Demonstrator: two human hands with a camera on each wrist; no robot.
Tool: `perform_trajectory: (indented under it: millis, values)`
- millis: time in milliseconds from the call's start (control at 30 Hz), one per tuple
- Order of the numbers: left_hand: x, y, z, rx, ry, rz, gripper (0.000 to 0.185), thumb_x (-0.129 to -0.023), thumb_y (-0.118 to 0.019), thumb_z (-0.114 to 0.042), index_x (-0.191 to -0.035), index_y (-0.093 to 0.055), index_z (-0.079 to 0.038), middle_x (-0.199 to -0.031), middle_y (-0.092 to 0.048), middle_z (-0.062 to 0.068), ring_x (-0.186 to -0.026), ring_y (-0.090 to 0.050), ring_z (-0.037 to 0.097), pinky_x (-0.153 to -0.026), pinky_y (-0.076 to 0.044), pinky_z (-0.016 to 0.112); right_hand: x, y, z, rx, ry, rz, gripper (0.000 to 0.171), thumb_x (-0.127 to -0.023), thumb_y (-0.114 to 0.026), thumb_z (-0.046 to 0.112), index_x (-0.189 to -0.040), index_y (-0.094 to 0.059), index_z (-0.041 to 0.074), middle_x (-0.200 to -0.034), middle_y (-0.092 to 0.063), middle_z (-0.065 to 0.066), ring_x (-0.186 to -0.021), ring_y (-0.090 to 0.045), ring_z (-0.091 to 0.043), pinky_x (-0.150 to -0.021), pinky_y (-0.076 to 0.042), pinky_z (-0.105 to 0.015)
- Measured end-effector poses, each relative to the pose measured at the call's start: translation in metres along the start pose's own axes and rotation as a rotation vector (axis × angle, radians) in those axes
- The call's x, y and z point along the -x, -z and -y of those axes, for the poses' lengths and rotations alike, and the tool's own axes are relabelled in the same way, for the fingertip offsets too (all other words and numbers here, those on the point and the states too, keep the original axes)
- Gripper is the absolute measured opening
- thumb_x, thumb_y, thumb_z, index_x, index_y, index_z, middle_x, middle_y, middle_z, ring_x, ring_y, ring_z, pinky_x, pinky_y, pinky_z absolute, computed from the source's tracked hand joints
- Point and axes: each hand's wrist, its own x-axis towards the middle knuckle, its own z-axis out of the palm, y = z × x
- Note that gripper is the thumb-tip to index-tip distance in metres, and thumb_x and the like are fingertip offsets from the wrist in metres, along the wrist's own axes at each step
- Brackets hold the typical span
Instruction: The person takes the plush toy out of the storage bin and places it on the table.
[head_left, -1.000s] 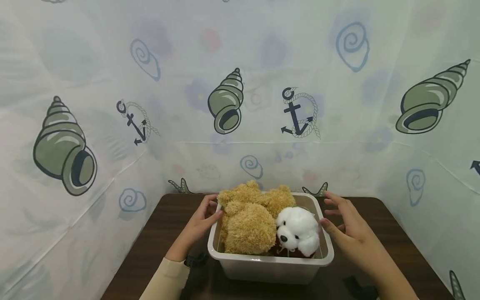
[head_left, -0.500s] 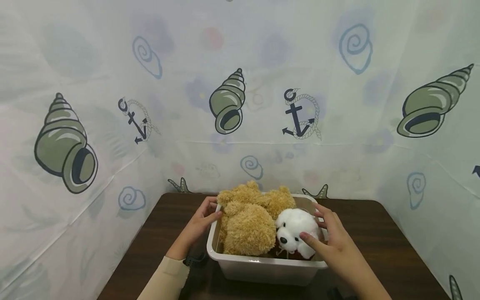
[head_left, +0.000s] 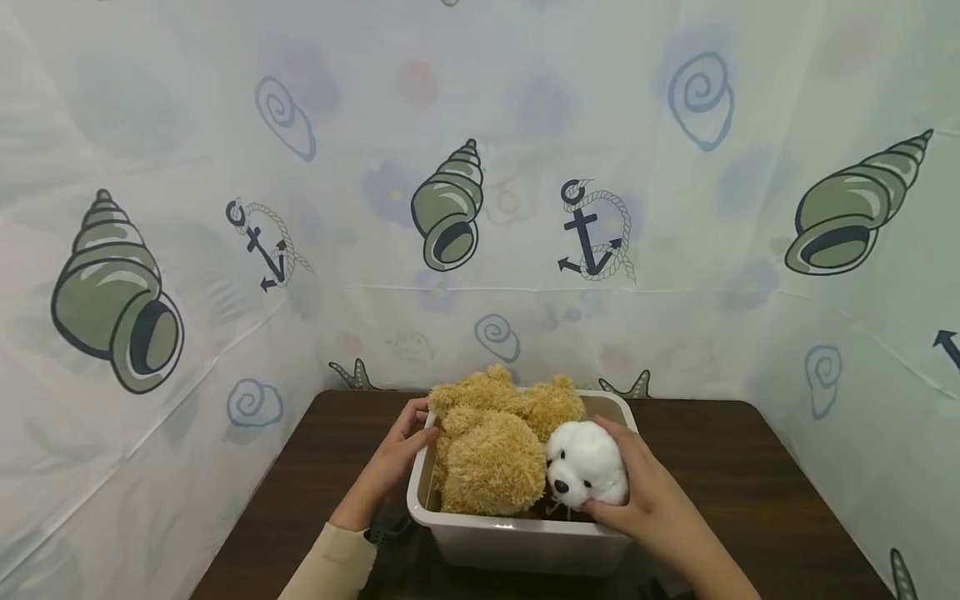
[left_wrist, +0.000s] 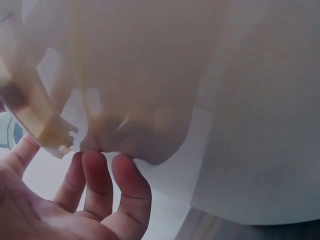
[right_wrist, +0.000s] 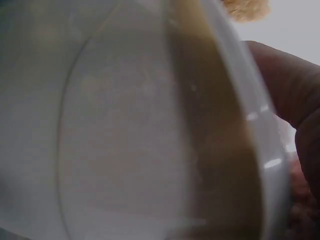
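Observation:
A white plush dog point(head_left: 573, 458) sits at the right side of a white plastic bin point(head_left: 517, 527). My right hand point(head_left: 648, 492) grips the dog's head from the right, thumb near its muzzle and the other fingers behind it, partly hidden. Filling the bin's left side is a curly golden plush toy point(head_left: 491, 467), its face not showing. At the left rim, my left hand point(head_left: 393, 458) holds the bin, with bent fingertips against the outer wall in the left wrist view. The right wrist view is mostly bin wall point(right_wrist: 125, 125), with part of my right hand point(right_wrist: 295, 85) beyond the rim.
The bin stands on a dark brown wooden table point(head_left: 735, 467). A pale cloth point(head_left: 517, 167) printed with shells and anchors hangs behind the table and along both sides. A dark band point(head_left: 390, 532) circles my left wrist.
My right hand has moved left from beside the bin's right rim and now grips the plush dog's head, which has shifted slightly left. The left hand stays at the rim.

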Motion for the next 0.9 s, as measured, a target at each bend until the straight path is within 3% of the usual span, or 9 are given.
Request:
perform_trajectory:
  millis: [133, 233, 367, 567, 767, 900]
  values:
    - [0.003, -0.001, 0.002, 0.024, -0.002, -0.015, 0.044, -0.111, -0.057, -0.016, -0.152, -0.04, -0.016, -0.131, -0.044, 0.013, -0.117, -0.06, 0.027, -0.092, -0.059, 0.048, -0.005, -0.002, -0.001, 0.046, 0.007, 0.004, 0.105, -0.081, -0.093, 0.012, -0.166, -0.038, 0.041, -0.152, -0.06, -0.005, -0.109, -0.066, -0.021, -0.079, -0.054, -0.038]
    - [0.005, 0.0, 0.002, 0.027, -0.007, -0.035, 0.044, -0.111, -0.057, -0.015, -0.152, -0.041, -0.017, -0.132, -0.043, 0.012, -0.117, -0.06, 0.028, -0.091, -0.059, 0.049, -0.007, -0.003, -0.003, 0.045, 0.019, -0.005, 0.1, -0.077, -0.092, 0.009, -0.158, -0.047, 0.047, -0.146, -0.062, 0.002, -0.102, -0.064, -0.019, -0.077, -0.053, -0.035]
    - [0.006, 0.0, 0.002, 0.021, -0.016, -0.043, 0.044, -0.111, -0.058, -0.016, -0.151, -0.041, -0.016, -0.134, -0.044, 0.011, -0.118, -0.06, 0.028, -0.092, -0.059, 0.049, -0.008, -0.006, -0.009, 0.015, 0.055, -0.058, 0.092, -0.073, -0.092, 0.007, -0.149, -0.055, 0.044, -0.144, -0.062, 0.007, -0.102, -0.064, -0.018, -0.077, -0.053, -0.034]
    - [0.005, 0.0, 0.003, 0.029, -0.009, -0.057, 0.041, -0.11, -0.058, -0.015, -0.148, -0.043, -0.017, -0.133, -0.046, 0.01, -0.116, -0.062, 0.026, -0.091, -0.06, 0.048, -0.005, -0.012, -0.015, -0.035, 0.147, -0.11, 0.094, -0.07, -0.093, 0.003, -0.148, -0.057, 0.04, -0.146, -0.06, 0.007, -0.105, -0.062, -0.015, -0.08, -0.054, -0.032]
    - [0.002, -0.004, 0.004, 0.047, -0.007, -0.044, 0.044, -0.11, -0.058, -0.015, -0.151, -0.042, -0.016, -0.134, -0.044, 0.011, -0.118, -0.061, 0.027, -0.093, -0.059, 0.048, -0.002, -0.007, -0.011, -0.128, 0.133, -0.111, 0.092, -0.072, -0.092, -0.002, -0.148, -0.058, 0.038, -0.149, -0.055, 0.004, -0.108, -0.063, -0.018, -0.08, -0.056, -0.033]
    - [-0.001, -0.007, 0.003, 0.049, 0.001, -0.025, 0.045, -0.111, -0.057, -0.017, -0.153, -0.041, -0.018, -0.137, -0.042, 0.012, -0.12, -0.059, 0.029, -0.094, -0.059, 0.049, -0.001, -0.004, -0.008, -0.131, 0.152, -0.164, 0.092, -0.072, -0.092, -0.003, -0.149, -0.058, 0.035, -0.137, -0.055, 0.004, -0.105, -0.062, -0.018, -0.078, -0.056, -0.033]
